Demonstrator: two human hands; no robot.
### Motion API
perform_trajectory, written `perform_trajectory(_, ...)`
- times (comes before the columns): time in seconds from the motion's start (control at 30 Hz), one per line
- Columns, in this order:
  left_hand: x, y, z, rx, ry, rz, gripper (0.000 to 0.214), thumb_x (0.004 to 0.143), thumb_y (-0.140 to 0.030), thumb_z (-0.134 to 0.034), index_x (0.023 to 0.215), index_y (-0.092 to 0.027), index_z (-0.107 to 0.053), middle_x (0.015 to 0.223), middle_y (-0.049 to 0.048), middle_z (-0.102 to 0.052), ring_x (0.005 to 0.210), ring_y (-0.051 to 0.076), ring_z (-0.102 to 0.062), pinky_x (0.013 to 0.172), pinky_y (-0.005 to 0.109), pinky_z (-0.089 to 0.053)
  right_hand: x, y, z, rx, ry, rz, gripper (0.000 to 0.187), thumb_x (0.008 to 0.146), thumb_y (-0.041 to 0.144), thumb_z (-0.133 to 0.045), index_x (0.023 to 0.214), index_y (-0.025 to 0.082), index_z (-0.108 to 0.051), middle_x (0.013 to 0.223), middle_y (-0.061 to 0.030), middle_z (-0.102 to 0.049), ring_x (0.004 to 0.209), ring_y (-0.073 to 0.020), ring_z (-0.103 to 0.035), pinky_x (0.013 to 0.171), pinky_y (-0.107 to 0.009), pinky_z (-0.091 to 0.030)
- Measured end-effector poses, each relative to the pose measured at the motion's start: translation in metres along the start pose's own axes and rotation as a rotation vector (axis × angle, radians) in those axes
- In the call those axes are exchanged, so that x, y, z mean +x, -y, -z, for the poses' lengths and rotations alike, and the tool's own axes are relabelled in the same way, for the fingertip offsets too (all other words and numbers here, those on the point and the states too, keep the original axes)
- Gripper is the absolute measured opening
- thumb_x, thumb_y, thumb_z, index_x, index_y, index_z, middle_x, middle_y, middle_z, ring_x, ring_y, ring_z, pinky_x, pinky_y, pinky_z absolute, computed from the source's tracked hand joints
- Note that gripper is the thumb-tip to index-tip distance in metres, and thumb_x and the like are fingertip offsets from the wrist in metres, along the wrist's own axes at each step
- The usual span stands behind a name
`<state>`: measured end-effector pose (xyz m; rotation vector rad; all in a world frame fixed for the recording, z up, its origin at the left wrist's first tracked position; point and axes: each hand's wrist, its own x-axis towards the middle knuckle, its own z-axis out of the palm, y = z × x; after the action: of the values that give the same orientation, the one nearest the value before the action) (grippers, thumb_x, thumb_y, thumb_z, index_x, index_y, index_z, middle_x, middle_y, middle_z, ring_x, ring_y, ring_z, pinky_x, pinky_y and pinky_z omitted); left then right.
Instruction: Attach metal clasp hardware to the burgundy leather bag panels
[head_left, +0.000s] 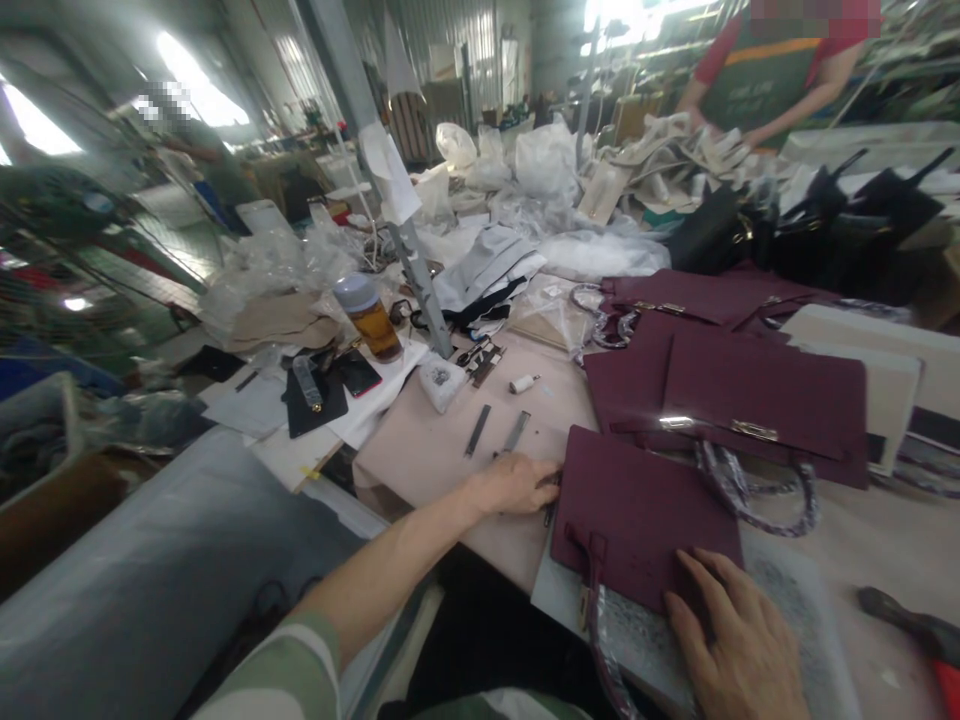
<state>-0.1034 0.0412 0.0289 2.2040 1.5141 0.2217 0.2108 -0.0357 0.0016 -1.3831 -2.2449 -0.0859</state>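
A burgundy leather handbag [637,510] lies flat at the table's front edge, its wrapped handle [604,640] hanging toward me. My left hand [514,485] rests at the bag's left edge, fingers curled against it, holding that edge. My right hand [731,635] lies flat on the bag's lower right corner, fingers spread and pressing down. Under the bag is a grey pad [795,620]. Two thin metal strips [495,432] lie on the pink table cover just beyond my left hand.
More burgundy bags [757,395] are stacked behind, black bags [840,235] farther back. A bottle of amber liquid [370,317], a slanted metal post [420,265], plastic wrappings and papers crowd the left. A tool handle [911,625] lies at right. A person in a green apron [757,75] works beyond.
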Motion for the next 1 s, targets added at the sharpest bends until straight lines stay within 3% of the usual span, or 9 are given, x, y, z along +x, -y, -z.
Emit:
perform_trajectory(0.1, -0.007, 0.004, 0.007, 0.120, 0.038, -0.095, 0.030, 0.095, -0.044, -0.070, 0.116, -0.022, -0.067, 0.104, 0.0068, -0.073, 0.102, 0.030, -0.069, 0.086, 0.035, -0.054, 0.000, 0.000, 0.000, -0.001, -0.009, -0.004, 0.046, 0.107, 0.048, -0.033, 0.129, 0.014, -0.056, 0.128, -0.0141, -0.057, 0.115, -0.0354, -0.055, 0.093, -0.053, -0.046)
perform_trajectory(0.17, -0.013, 0.004, 0.005, 0.151, 0.032, -0.088, 0.027, 0.095, -0.041, -0.070, 0.111, -0.019, -0.066, 0.106, 0.0075, -0.072, 0.102, 0.029, -0.069, 0.087, 0.035, -0.054, -0.001, 0.000, -0.001, -0.004, -0.017, -0.010, 0.046, 0.107, 0.048, -0.033, 0.127, 0.015, -0.057, 0.128, -0.0134, -0.057, 0.115, -0.0354, -0.055, 0.093, -0.053, -0.046)
perform_trajectory(0.27, -0.019, -0.003, -0.007, 0.120, -0.069, 0.077, 0.018, 0.098, -0.033, -0.063, 0.107, -0.018, -0.064, 0.103, 0.0074, -0.072, 0.098, 0.027, -0.070, 0.085, 0.034, -0.054, -0.001, 0.000, -0.002, -0.002, -0.019, -0.016, 0.047, 0.107, 0.049, -0.033, 0.125, 0.014, -0.059, 0.128, -0.0133, -0.057, 0.115, -0.0355, -0.055, 0.093, -0.053, -0.046)
perform_trajectory(0.37, -0.020, -0.017, -0.019, 0.060, -0.134, 0.268, 0.023, 0.095, -0.037, -0.064, 0.105, -0.016, -0.064, 0.098, 0.0099, -0.072, 0.096, 0.030, -0.070, 0.083, 0.036, -0.055, -0.001, 0.000, -0.002, 0.004, -0.019, -0.022, 0.047, 0.107, 0.050, -0.034, 0.125, 0.014, -0.059, 0.128, -0.0135, -0.058, 0.115, -0.0358, -0.055, 0.093, -0.053, -0.046)
perform_trajectory(0.57, -0.022, -0.036, -0.021, 0.092, -0.097, 0.402, 0.033, 0.080, -0.016, -0.067, 0.112, -0.010, -0.062, 0.102, 0.0162, -0.070, 0.098, 0.033, -0.069, 0.083, 0.037, -0.053, -0.003, 0.000, -0.003, 0.020, -0.031, -0.023, 0.047, 0.107, 0.049, -0.035, 0.125, 0.013, -0.059, 0.127, -0.0139, -0.057, 0.116, -0.0358, -0.054, 0.094, -0.053, -0.046)
perform_trajectory(0.67, -0.023, -0.036, -0.017, 0.090, -0.047, 0.430, 0.033, 0.080, -0.008, -0.063, 0.112, -0.008, -0.064, 0.106, 0.0199, -0.069, 0.103, 0.034, -0.067, 0.086, 0.037, -0.051, -0.004, 0.001, -0.003, 0.027, -0.044, -0.032, 0.043, 0.108, 0.046, -0.036, 0.126, 0.013, -0.058, 0.128, -0.0137, -0.057, 0.117, -0.0353, -0.053, 0.095, -0.052, -0.045)
perform_trajectory(0.77, -0.019, -0.030, -0.014, 0.080, 0.021, 0.459, 0.018, 0.083, -0.013, -0.064, 0.101, -0.009, -0.068, 0.103, 0.0225, -0.070, 0.103, 0.038, -0.067, 0.084, 0.041, -0.051, -0.007, 0.002, -0.003, 0.041, -0.036, -0.054, 0.041, 0.108, 0.042, -0.037, 0.127, 0.013, -0.058, 0.131, -0.0137, -0.055, 0.120, -0.0346, -0.051, 0.097, -0.052, -0.044)
perform_trajectory(0.87, -0.013, -0.022, -0.011, 0.068, 0.052, 0.469, 0.004, 0.078, -0.013, -0.067, 0.083, -0.013, -0.067, 0.093, 0.0198, -0.072, 0.098, 0.038, -0.069, 0.079, 0.039, -0.052, -0.009, 0.003, -0.002, 0.054, -0.025, -0.083, 0.041, 0.107, 0.042, -0.037, 0.128, 0.013, -0.057, 0.133, -0.0137, -0.053, 0.122, -0.0346, -0.050, 0.099, -0.053, -0.042)
perform_trajectory(1.0, -0.010, -0.015, -0.004, 0.029, 0.026, 0.465, 0.013, 0.075, -0.010, -0.064, 0.068, -0.017, -0.057, 0.079, 0.0119, -0.070, 0.087, 0.032, -0.070, 0.073, 0.034, -0.051, -0.011, 0.004, -0.001, 0.075, -0.017, -0.111, 0.039, 0.106, 0.039, -0.039, 0.128, 0.014, -0.058, 0.134, -0.0133, -0.053, 0.125, -0.0343, -0.048, 0.102, -0.053, -0.041)
